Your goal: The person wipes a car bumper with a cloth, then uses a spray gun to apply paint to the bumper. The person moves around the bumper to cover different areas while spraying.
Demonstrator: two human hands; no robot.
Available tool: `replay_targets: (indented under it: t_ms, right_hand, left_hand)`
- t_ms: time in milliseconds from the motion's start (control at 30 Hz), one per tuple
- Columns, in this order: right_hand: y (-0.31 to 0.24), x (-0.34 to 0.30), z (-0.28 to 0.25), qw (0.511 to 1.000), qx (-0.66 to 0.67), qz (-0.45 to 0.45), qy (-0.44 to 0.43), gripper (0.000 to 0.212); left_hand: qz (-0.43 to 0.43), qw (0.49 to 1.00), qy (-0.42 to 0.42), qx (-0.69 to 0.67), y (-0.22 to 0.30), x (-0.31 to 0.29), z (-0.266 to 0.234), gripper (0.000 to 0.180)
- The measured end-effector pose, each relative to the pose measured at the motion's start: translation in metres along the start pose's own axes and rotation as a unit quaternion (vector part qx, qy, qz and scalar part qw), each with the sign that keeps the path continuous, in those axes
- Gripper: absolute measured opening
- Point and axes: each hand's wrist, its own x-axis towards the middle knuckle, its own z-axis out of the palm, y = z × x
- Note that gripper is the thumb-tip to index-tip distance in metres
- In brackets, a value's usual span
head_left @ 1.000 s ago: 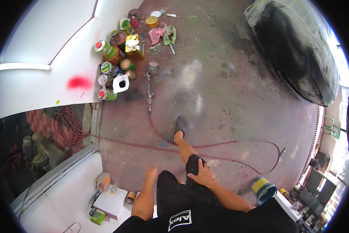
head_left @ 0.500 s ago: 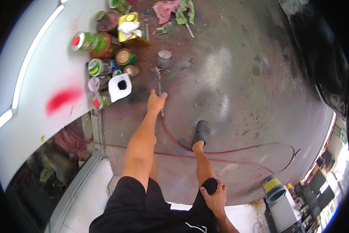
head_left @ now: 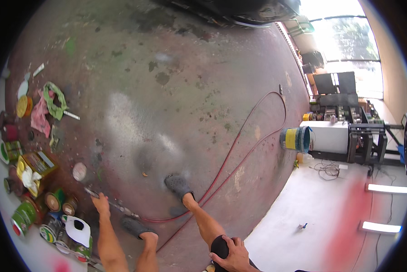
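My left hand [head_left: 102, 203] reaches down at the lower left and has its fingers closed around a slim metal air tool [head_left: 119, 207] low over the floor. A red air hose [head_left: 221, 171] runs from the tool's rear fitting. My right hand [head_left: 234, 255] rests on my bent knee, thumb and fingers spread over the black shorts. Just beyond the left hand stands a small container with a pale round top [head_left: 79, 172]. Beside that hand are a brown-topped can [head_left: 70, 206] and a white sheet with a black hole [head_left: 79, 228].
Several paint cans and bottles, including a yellow tin [head_left: 40, 164], crowd the left. Pink [head_left: 40, 115] and green [head_left: 54, 100] cloths lie farther off. The hose loops across the stained floor toward a blue bucket [head_left: 296, 139]. A white panel [head_left: 294, 217] with red spray lies at right.
The view has swung right, bringing in the bucket and white panel. My left hand has moved along the air tool toward its front end. My right hand stays on the knee.
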Motion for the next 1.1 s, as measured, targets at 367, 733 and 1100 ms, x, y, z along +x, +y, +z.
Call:
replay_targets:
  t_ms: [367,733,1100]
  right_hand:
    - [-0.007,0.012,0.026,0.937,0.212,-0.277,0.025,0.087]
    - [0.037,0.025,-0.106,0.755,0.506,-0.414,-0.047,0.056]
    - [0.113,0.056,-0.400,0.669,0.695,-0.224,0.138,0.037]
  left_hand:
    - [0.032,0.953,-0.221,0.203,0.262,-0.462,0.005,0.079]
    - [0.527,0.604,-0.199,0.564,0.363,-0.657,0.069,0.109]
    - [0.241,0.839,-0.441,0.209,0.507,-0.772,0.258,0.042]
